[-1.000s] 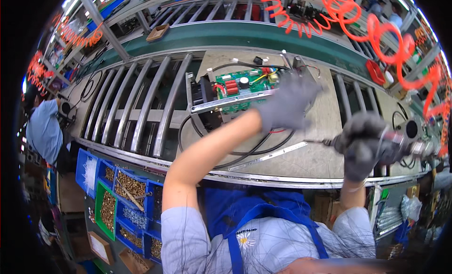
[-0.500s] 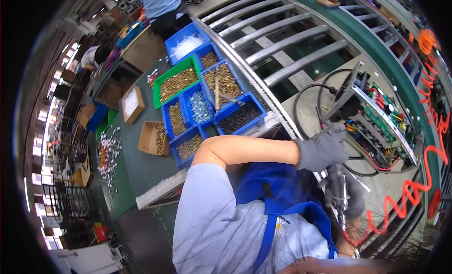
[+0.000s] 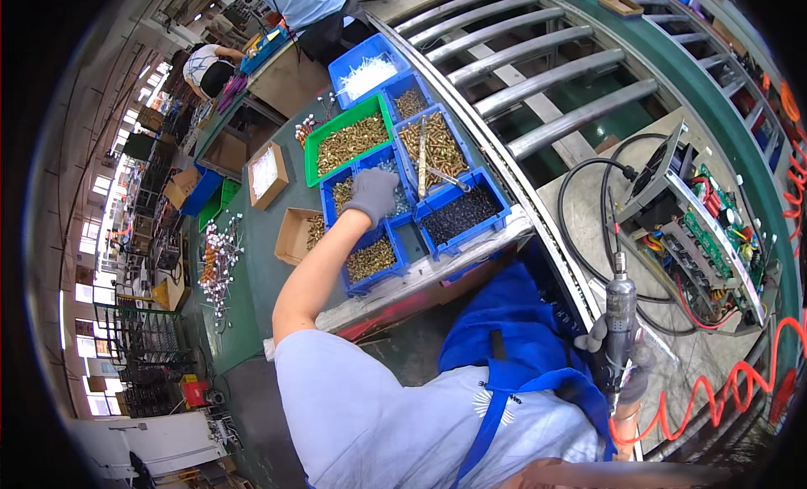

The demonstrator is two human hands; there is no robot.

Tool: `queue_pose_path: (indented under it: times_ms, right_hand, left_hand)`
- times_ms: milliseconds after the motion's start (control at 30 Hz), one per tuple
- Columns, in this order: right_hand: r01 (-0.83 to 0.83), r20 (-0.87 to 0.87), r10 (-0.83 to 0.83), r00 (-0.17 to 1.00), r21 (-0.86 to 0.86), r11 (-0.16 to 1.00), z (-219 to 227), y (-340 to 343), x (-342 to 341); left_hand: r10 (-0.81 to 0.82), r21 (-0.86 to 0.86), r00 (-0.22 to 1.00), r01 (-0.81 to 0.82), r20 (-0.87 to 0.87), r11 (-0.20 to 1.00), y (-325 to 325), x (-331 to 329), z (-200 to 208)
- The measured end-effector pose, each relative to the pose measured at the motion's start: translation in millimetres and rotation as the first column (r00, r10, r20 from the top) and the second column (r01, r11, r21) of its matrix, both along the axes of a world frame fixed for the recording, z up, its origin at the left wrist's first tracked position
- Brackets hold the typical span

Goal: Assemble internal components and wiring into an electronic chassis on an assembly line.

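Note:
My left hand [image 3: 374, 195], in a grey glove, reaches into the small blue bin of silvery screws [image 3: 401, 201]; its fingertips are hidden, so I cannot tell whether they grip any. At the lower right my gloved right hand [image 3: 640, 363] is wrapped round a grey power screwdriver [image 3: 620, 308], its narrow end pointing away from me. A red coiled hose [image 3: 714, 405] runs near its lower end. Beyond that hand, an opened electronic unit [image 3: 706, 228] with green circuit boards, coloured wires and a fan rests on a board.
Around my left hand stand a green bin of brass-coloured fasteners [image 3: 349, 144], a bin of black screws [image 3: 458, 216] and several other blue bins. A tool lies across one. Cardboard boxes [image 3: 267, 176] sit to their left. Metal conveyor rollers [image 3: 580, 115] lie beyond. A person [image 3: 307, 5] stands at the far end.
My left hand has moved left from beside the electronic unit to the screw bins. The right hand still holds the screwdriver, which now shows more fully. The whole view has shifted.

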State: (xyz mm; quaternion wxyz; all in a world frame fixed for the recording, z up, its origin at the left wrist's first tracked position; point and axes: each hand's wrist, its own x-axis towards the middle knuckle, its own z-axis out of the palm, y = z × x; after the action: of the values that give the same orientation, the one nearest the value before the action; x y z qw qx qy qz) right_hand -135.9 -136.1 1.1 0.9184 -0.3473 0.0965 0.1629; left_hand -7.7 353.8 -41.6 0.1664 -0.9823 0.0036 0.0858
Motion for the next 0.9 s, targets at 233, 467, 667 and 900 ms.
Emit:
queue_pose_path:
  times_ms: [233, 467, 667, 900]
  right_hand:
    - [-0.348, 0.198, 0.3, 0.933, 0.284, 0.894, -20, -44, 1]
    - [0.009, 0.092, -0.012, 0.996, 0.032, 0.999, 17, -55, -32]
    - [0.211, 0.168, -0.213, 0.962, 0.026, 0.977, 22, -72, -61]
    - [0.288, 0.112, -0.265, 0.958, -0.337, 0.897, 46, -88, -66]
  left_hand:
    - [-0.003, -0.317, 0.998, 0.02, 0.055, 0.948, 22, 10, 14]
    - [0.18, -0.535, 0.983, -0.144, 0.016, 0.832, 33, -7, 27]
    - [0.426, -0.905, 0.902, -0.239, -0.072, 0.352, -7, 9, 73]
    - [-0.168, -0.553, 0.925, -0.342, -0.342, -0.76, -105, 48, 101]
